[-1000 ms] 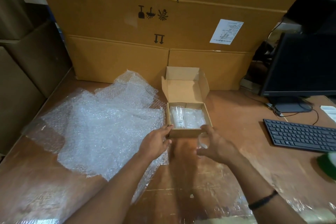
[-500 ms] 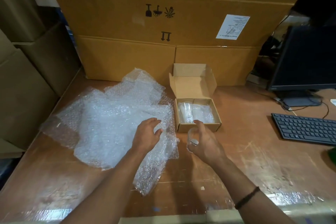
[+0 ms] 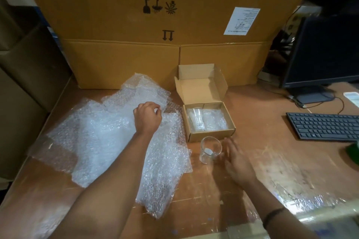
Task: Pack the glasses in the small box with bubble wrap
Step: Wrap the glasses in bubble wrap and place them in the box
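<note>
Though earlier in grasp, glass (image 3: 210,150) free.

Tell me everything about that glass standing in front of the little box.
The glass is a clear tumbler, upright on the wooden table, with a white label low on it. It stands just before the small box, apart from it. The right hand, fingers straight, lies close beside it; touch unclear.

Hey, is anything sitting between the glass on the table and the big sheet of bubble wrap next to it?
Nothing visible. The glass stands upright on bare table just right of the bubble wrap; the small box is behind it, the right hand on its other side.
</note>
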The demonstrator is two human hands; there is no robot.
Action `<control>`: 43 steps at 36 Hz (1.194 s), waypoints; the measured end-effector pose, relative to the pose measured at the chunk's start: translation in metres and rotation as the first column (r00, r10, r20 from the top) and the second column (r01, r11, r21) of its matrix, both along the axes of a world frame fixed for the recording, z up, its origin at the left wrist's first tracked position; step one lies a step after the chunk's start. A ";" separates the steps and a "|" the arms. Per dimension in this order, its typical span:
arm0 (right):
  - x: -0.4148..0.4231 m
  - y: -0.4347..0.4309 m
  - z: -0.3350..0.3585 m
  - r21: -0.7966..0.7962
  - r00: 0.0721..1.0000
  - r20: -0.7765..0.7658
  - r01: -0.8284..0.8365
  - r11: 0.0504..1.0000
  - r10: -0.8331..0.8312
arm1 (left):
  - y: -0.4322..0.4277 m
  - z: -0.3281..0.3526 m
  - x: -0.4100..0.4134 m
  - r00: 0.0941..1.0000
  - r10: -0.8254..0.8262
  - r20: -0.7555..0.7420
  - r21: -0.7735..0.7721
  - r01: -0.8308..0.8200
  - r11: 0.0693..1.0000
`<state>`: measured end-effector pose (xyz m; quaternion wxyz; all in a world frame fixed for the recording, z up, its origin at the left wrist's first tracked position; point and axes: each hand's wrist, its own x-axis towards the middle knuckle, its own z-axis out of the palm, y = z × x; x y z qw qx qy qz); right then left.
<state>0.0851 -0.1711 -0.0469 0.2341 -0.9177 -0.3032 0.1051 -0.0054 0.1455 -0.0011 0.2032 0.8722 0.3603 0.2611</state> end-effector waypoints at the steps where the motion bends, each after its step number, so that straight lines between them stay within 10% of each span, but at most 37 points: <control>1: -0.001 0.003 -0.006 -0.078 0.999 0.032 -0.001 0.997 0.004 | 0.002 -0.001 0.006 1.000 -0.009 -0.028 -0.018 0.008 1.000; 13: -0.008 0.012 -0.015 -0.197 0.984 0.169 0.092 0.976 -0.059 | 0.025 -0.021 0.045 0.916 0.067 -0.395 -0.094 -0.113 0.989; 23: -0.005 0.011 -0.019 -0.205 0.982 0.174 0.104 0.973 -0.068 | 0.036 0.012 0.042 0.968 0.216 0.131 -0.467 -0.132 0.874; 31: -0.008 0.012 -0.017 -0.190 0.977 0.198 0.121 0.974 -0.083 | 0.038 0.080 0.007 0.771 0.316 0.553 -0.741 0.281 0.611; 36: -0.008 0.011 -0.015 -0.184 0.978 0.191 0.118 0.976 -0.082 | 0.036 0.096 -0.024 0.707 0.419 0.570 -0.819 0.531 0.218; 43: -0.006 0.008 -0.014 -0.148 0.984 0.164 0.096 0.984 -0.071 | -0.013 0.080 -0.066 0.663 0.510 0.547 -0.779 0.626 0.022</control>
